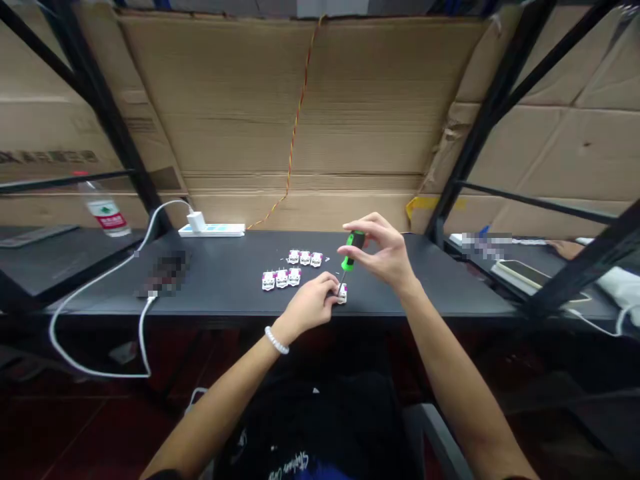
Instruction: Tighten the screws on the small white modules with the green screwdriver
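My right hand (385,253) grips a screwdriver (351,251) with a green and black handle, held upright with its tip down on a small white part (342,293). My left hand (313,303) pinches that white part against the black table (225,293) near its front edge. Two short rows of similar white and pink parts (293,268) lie just left of and behind my hands.
A white power strip (213,229) with a plug and a white cable (100,280) lies at the back left, beside a plastic bottle (103,208). A phone (525,272) rests on the neighbouring table at right. Black rack posts and cardboard stand behind.
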The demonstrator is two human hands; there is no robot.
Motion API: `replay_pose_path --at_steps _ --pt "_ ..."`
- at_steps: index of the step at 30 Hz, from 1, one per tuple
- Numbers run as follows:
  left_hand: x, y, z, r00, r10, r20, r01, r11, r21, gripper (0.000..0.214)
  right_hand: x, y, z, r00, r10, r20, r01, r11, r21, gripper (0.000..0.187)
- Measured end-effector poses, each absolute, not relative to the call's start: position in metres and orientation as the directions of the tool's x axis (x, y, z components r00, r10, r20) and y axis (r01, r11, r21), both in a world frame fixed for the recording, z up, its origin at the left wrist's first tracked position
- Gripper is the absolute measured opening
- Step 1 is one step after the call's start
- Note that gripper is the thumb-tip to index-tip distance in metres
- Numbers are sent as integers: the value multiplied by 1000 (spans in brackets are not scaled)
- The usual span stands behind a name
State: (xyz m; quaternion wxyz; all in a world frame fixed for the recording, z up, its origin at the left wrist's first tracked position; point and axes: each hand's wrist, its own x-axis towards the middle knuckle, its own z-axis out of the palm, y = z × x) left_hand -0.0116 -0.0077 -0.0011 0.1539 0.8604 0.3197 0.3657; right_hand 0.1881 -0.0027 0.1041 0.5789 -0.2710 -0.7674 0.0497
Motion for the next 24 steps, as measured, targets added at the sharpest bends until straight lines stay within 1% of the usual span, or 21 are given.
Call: replay_pose_path --at_steps 1,2,3,5,7,8,10,12,13,17,18,19,21,23,24 --pt "-12 -8 -1 528 663 531 442 -748 495 15 188 -3 105 -181 457 871 389 847 -363 40" --pt "-11 -8 -1 532 661 530 443 -750 491 15 188 -4 105 -198 457 867 384 850 -361 41" --pt "-11 -8 -1 537 657 530 442 -753 487 15 188 -5 105 -229 471 852 345 857 -382 42" --pt "-11 -8 -1 543 652 529 442 -757 481 14 189 -6 104 -307 519 797 223 854 -470 46" --pt "-11 -8 -1 547 650 527 441 -759 479 13 189 -6 104 -340 550 763 161 833 -529 45" --pt "-11 -8 0 547 651 527 443 -759 477 13 189 -5 104 -327 551 768 181 834 -521 42" --pt "-11 -8 0 543 653 528 448 -757 475 14 189 -4 104 -270 527 806 285 843 -456 37" --pt "-11 -9 0 543 654 527 449 -756 475 15 188 -4 104 -253 495 831 352 847 -398 39" --pt "-11 -9 0 543 657 523 452 -753 478 15 188 -4 104 -272 493 826 335 854 -399 42" --pt "-11 -9 -1 547 662 513 457 -749 480 15 189 -5 104 -380 528 759 139 844 -518 50" --pt "-11 -9 -1 546 660 516 457 -750 478 14 189 -5 104 -380 528 759 139 844 -518 49" --pt "-11 -9 -1 545 658 520 455 -753 476 14 188 -4 105 -363 525 770 175 850 -497 46" --pt "-11 -9 -1 543 655 525 455 -755 472 14 187 -3 107 -316 502 805 292 859 -421 41" --pt "-11 -9 0 541 661 521 465 -751 469 14 186 -2 109 -298 485 822 378 851 -365 42" --pt "-11 -9 1 542 662 518 467 -749 469 14 186 -2 109 -316 487 814 377 852 -364 44"
